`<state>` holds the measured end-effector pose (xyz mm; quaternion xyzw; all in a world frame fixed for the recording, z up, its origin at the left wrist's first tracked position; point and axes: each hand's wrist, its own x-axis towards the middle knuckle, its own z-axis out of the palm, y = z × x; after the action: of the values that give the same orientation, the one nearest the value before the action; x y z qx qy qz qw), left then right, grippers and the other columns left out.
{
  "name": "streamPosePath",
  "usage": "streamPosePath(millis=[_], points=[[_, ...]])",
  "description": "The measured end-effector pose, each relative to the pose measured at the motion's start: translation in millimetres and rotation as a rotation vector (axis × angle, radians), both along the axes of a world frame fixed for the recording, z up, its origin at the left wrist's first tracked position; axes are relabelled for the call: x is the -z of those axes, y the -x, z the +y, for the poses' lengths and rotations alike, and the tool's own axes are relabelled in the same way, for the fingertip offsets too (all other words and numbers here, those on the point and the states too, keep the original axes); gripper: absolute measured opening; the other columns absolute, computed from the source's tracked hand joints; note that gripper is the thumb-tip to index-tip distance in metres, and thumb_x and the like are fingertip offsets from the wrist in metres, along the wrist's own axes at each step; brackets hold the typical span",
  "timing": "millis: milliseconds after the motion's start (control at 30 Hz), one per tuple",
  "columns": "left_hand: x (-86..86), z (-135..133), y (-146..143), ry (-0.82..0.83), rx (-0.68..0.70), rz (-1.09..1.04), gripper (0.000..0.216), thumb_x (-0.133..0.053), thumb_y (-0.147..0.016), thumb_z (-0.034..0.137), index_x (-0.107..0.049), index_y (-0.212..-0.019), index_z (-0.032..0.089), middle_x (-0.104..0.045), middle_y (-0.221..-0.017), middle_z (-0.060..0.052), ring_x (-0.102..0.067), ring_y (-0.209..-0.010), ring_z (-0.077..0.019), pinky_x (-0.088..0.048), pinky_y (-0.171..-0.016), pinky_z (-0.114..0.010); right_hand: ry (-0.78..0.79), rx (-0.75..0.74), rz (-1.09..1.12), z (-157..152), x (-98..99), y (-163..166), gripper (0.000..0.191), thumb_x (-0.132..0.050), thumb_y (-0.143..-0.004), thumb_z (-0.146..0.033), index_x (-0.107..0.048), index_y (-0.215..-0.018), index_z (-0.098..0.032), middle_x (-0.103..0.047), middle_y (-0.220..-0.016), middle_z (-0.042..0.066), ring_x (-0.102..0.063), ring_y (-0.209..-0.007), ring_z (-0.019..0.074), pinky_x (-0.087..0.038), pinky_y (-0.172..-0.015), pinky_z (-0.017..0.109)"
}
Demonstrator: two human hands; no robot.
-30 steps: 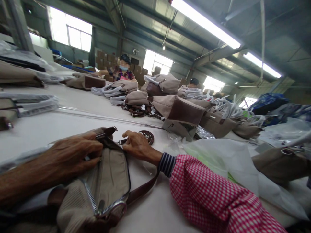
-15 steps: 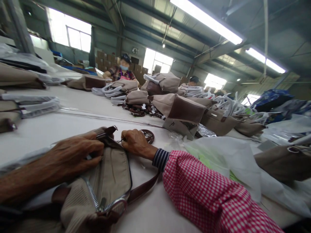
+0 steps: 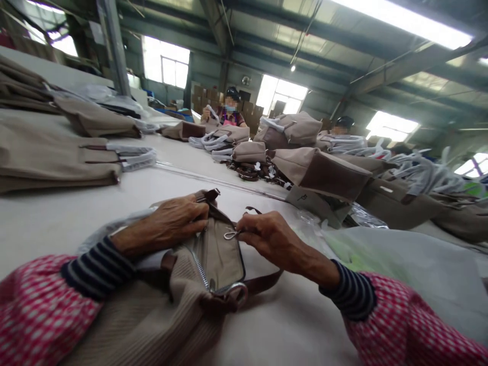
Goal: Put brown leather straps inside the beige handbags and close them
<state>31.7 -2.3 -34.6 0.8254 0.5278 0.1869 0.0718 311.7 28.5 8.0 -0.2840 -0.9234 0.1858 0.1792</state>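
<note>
A beige fabric bag with brown leather trim lies unzipped on the white table right in front of me. My left hand is closed on the bag's far top edge near its brown end tab. My right hand pinches a small silver metal clip over the open mouth of the bag, with a brown strap end sticking up above the fingers. The beige lining and the zipper teeth show between my hands. A brown strap runs under my right wrist.
Stacks of flat beige bags lie at the left. More beige and brown bags and white wrapped handles crowd the table's middle and right. White plastic sheeting lies at the right. Two other people work at the far end.
The view has swung left. My right hand lifted off the brown strap ring on the table and came over the bag's opening, now pinching a silver clip. My left hand kept its grip.
</note>
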Motion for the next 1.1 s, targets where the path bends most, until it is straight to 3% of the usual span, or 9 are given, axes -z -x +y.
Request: streamPosePath(millis=[167, 367, 633, 1100], points=[[-9.8, -5, -4, 0.057, -0.062, 0.015, 0.032, -0.044, -0.106, 0.044, -0.061, -0.092, 0.021, -0.060, -0.093, -0.004, -0.057, -0.085, -0.0208, -0.039, -0.076, -0.032, -0.259, 0.021, -0.277, -12, 7.4, 34, 0.015, -0.064, -0.099, -0.023, -0.072, -0.088, -0.019, -0.070, -0.077, 0.005, -0.059, -0.070, 0.0174, -0.030, -0.067, 0.031], [-11.4, -8, -7, 0.043, -0.036, -0.005, 0.031, -0.043, -0.106, 0.039, -0.060, -0.087, 0.020, -0.061, -0.091, -0.004, -0.057, -0.085, -0.0204, -0.040, -0.076, -0.032, -0.249, 0.038, -0.510, -20, 0.9, 58, 0.017, -0.055, -0.105, -0.020, -0.071, -0.103, -0.017, -0.076, -0.086, 0.010, -0.064, -0.072, 0.0216, -0.026, -0.064, 0.034], [-16.2, -11, -10, 0.034, -0.018, -0.002, 0.030, -0.043, -0.106, 0.035, -0.060, -0.088, 0.020, -0.061, -0.092, -0.004, -0.057, -0.086, -0.0205, -0.040, -0.079, -0.032, -0.259, 0.083, -0.491, -18, 6.5, 54, 0.018, -0.055, -0.107, -0.027, -0.069, -0.098, -0.019, -0.076, -0.089, 0.009, -0.066, -0.077, 0.0218, -0.026, -0.065, 0.035], [-11.0, -9, -7, 0.042, 0.000, -0.065, 0.030, -0.046, -0.106, 0.037, -0.064, -0.089, 0.020, -0.062, -0.095, -0.005, -0.058, -0.092, -0.0219, -0.042, -0.084, -0.032, -0.229, 0.079, -0.452, -13, 8.5, 67, 0.016, -0.058, -0.103, -0.023, -0.071, -0.097, -0.017, -0.076, -0.090, 0.011, -0.066, -0.075, 0.0211, -0.035, -0.067, 0.033]])
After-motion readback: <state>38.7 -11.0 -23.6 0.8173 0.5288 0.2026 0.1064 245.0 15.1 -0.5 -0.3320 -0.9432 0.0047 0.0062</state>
